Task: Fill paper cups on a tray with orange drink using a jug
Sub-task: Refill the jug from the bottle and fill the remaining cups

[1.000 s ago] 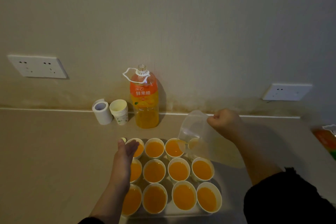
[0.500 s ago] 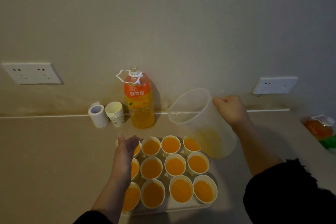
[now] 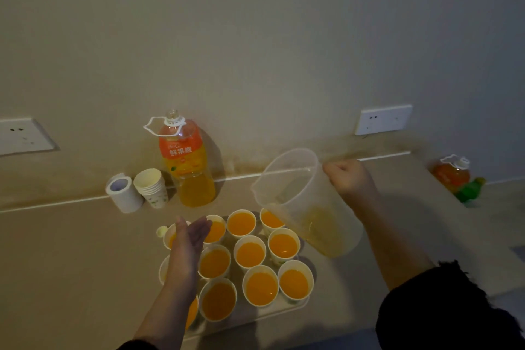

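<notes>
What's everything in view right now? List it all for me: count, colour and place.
filled paper cups: twelve, white with orange drink, on the tray, some partly behind the left arm
tray: one, pale, on the counter
jug: one, clear, a little drink inside, held right of the tray
large bottle: one, orange, by the wall
empty cup stack: one, white, left of the large bottle
roll: one, white, left of the stack
small cap: one, pale, left of the tray
second bottle: one, orange, far right
green item: one, green, beside the second bottle
wall sockets: two, white, on the wall
left hand: open, above the left cups
right hand: grips the jug
</notes>
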Tool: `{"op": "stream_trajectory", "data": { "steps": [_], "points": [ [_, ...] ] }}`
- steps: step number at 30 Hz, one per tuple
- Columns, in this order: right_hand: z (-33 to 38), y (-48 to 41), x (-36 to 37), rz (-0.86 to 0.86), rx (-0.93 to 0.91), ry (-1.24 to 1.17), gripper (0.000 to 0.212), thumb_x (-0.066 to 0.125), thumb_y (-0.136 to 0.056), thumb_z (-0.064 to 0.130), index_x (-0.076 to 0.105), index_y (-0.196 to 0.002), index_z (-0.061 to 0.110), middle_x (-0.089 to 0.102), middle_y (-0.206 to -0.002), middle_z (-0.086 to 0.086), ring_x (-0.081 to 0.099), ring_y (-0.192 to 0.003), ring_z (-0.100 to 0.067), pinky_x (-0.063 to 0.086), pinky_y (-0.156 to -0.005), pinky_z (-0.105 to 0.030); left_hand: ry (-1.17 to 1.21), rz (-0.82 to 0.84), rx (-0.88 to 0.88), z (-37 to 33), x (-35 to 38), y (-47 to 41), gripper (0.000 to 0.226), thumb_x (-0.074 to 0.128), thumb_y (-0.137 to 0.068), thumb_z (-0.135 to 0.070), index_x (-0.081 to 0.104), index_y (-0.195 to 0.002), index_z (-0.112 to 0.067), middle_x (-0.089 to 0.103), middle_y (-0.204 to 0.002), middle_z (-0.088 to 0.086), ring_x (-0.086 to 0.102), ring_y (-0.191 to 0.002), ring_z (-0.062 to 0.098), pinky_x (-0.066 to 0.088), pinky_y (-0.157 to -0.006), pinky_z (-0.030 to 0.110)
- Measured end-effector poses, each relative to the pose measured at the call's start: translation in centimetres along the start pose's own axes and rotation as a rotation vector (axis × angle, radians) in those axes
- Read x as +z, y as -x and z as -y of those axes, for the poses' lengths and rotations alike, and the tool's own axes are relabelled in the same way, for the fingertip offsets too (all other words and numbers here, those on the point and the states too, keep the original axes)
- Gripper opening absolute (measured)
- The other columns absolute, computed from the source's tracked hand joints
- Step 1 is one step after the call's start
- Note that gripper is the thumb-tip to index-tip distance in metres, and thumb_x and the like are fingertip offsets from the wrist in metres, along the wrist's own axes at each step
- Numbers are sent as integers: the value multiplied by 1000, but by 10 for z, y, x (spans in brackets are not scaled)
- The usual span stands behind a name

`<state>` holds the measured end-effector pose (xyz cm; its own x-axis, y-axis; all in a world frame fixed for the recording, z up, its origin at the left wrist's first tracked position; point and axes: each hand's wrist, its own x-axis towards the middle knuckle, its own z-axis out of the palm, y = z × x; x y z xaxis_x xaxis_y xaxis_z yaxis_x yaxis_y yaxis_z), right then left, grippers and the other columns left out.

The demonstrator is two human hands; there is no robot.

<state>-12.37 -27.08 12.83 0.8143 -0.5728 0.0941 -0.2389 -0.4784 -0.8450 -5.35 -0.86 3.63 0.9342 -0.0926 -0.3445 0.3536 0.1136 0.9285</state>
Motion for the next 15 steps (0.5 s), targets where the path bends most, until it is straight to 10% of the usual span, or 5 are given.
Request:
{"op": "stream_trajectory", "data": {
  "steps": [15],
  "points": [
    [-24, 31, -18, 39, 73, 293, 42, 55, -82, 17, 30, -48, 18, 24, -51, -1, 25, -48, -14, 19, -50, -28, 16, -5, -11, 17, 8, 13, 64, 14, -99, -52, 57, -120, -8, 63, -116, 9, 53, -114, 17, 27, -113, 38]
  ]
}}
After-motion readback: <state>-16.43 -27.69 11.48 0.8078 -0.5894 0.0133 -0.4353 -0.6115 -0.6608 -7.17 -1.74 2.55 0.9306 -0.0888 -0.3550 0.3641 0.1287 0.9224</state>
